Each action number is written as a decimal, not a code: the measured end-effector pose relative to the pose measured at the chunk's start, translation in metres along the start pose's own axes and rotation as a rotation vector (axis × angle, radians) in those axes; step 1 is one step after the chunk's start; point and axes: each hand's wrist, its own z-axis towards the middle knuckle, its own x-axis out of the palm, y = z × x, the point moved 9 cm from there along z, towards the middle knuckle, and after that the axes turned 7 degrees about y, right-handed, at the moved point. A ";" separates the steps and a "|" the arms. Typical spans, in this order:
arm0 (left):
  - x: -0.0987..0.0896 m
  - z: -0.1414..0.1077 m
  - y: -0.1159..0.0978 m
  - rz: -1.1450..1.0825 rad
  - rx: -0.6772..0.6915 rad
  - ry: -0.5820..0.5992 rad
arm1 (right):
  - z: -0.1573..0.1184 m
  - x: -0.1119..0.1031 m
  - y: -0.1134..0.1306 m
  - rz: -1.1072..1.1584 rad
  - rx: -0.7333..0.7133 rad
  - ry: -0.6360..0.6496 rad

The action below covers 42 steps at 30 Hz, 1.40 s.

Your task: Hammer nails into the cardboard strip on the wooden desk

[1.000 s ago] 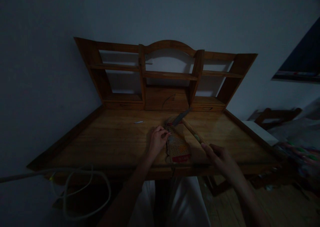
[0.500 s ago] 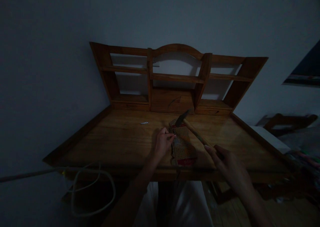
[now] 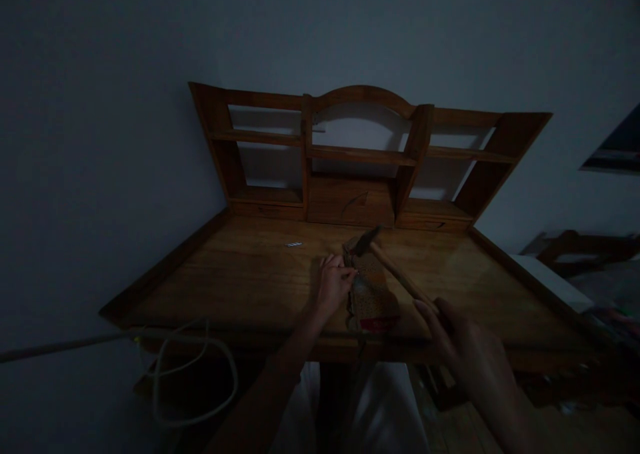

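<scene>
My right hand (image 3: 457,337) is wrapped round the wooden handle of a hammer (image 3: 400,275). Its dark head is over the far end of a piece of brown cardboard (image 3: 375,294) with red patches, lying near the desk's front edge. At the cardboard's left side, my left hand (image 3: 336,281) pinches with thumb and forefinger; whatever sits between the fingertips is too small and dim to make out. Several thin silvery pieces, perhaps nails (image 3: 293,244), lie on the desk to the left, beyond that hand.
The wooden desk (image 3: 240,274) has a shelf unit (image 3: 355,204) with drawers along its back and raised side rims. A pale looped cable (image 3: 233,374) hangs at the front left. A wooden chair (image 3: 590,247) stands at the right beside a white surface (image 3: 550,281).
The view has shifted slightly, so the desk sits a little further right. The hammer's head is a touch lower over the cardboard. My left hand keeps its pinch.
</scene>
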 end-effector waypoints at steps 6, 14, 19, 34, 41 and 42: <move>-0.001 0.000 -0.003 0.016 0.009 0.020 | 0.002 -0.010 0.008 -0.033 -0.032 -0.036; -0.001 0.000 -0.005 0.040 0.026 0.042 | 0.004 0.004 0.006 0.039 0.011 0.050; -0.001 0.000 -0.002 0.023 -0.003 0.035 | 0.006 -0.008 -0.001 0.103 0.000 -0.014; 0.000 0.001 0.005 0.012 -0.045 -0.001 | 0.008 0.002 -0.018 0.307 0.044 0.003; 0.002 0.002 0.010 0.020 -0.061 -0.012 | 0.010 0.001 -0.009 0.317 0.015 0.035; 0.002 0.002 0.009 0.017 -0.056 -0.010 | 0.010 0.000 -0.009 0.311 0.022 0.034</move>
